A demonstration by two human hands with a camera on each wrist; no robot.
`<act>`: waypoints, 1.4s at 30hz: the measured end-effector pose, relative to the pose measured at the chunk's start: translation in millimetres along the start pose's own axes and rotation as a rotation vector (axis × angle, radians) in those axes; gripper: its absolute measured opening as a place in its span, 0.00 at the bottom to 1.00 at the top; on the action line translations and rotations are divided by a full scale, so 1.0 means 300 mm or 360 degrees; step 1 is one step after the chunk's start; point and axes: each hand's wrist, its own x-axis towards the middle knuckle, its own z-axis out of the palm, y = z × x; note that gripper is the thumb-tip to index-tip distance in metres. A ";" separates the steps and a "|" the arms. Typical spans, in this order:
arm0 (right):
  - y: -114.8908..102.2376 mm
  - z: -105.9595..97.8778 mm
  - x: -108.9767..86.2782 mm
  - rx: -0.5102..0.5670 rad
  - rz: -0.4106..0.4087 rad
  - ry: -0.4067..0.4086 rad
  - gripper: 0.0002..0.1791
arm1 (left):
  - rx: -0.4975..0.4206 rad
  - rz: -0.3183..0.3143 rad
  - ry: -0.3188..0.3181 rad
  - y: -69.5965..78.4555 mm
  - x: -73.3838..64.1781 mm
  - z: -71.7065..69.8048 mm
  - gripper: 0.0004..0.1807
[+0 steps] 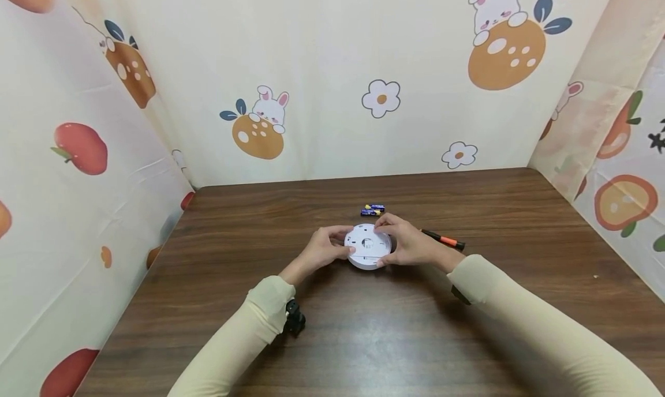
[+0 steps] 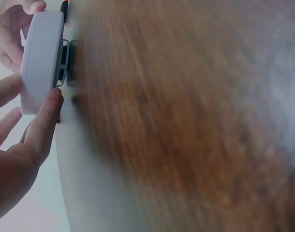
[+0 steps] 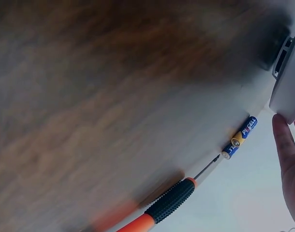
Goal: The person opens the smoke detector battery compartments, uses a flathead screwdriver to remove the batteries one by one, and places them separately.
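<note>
A round white smoke detector (image 1: 368, 261) is held between both hands over the table, its flat marked back facing up. My left hand (image 1: 323, 248) grips its left edge, with the thumb lying on the back face. On the opposite edge, my right hand (image 1: 411, 244) pinches the rim between thumb and fingers. The left wrist view shows the detector (image 2: 43, 63) side-on, a slotted vented part projecting from its underside. Fingers of the right hand (image 3: 291, 166) touch its rim in the right wrist view.
Two blue-and-yellow batteries (image 1: 371, 211) lie just behind the detector. A screwdriver (image 1: 444, 239) with an orange and black handle lies right of the right hand, its tip toward the batteries (image 3: 244, 131). Printed curtains border the brown wooden table (image 1: 249, 224) at the back and sides.
</note>
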 end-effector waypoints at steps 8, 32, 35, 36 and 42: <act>0.007 0.002 -0.012 0.0001 0.0088 0.0020 0.39 | -0.0092 -0.0109 0.0015 0.003 -0.004 0.013 0.28; -0.001 -0.008 -0.023 0.0862 0.0866 -0.0043 0.33 | -0.0260 -0.0252 0.0080 0.011 -0.005 0.033 0.28; -0.008 -0.007 -0.025 0.0785 0.0816 0.0028 0.32 | -0.0212 -0.0172 0.0113 0.012 -0.009 0.031 0.27; -0.010 -0.006 -0.026 0.0773 0.0798 0.0050 0.32 | -0.0192 -0.0148 0.0128 0.014 -0.011 0.031 0.27; -0.018 -0.003 -0.027 0.0781 0.0702 0.0183 0.30 | -0.0172 -0.0052 0.0219 0.022 -0.023 0.034 0.25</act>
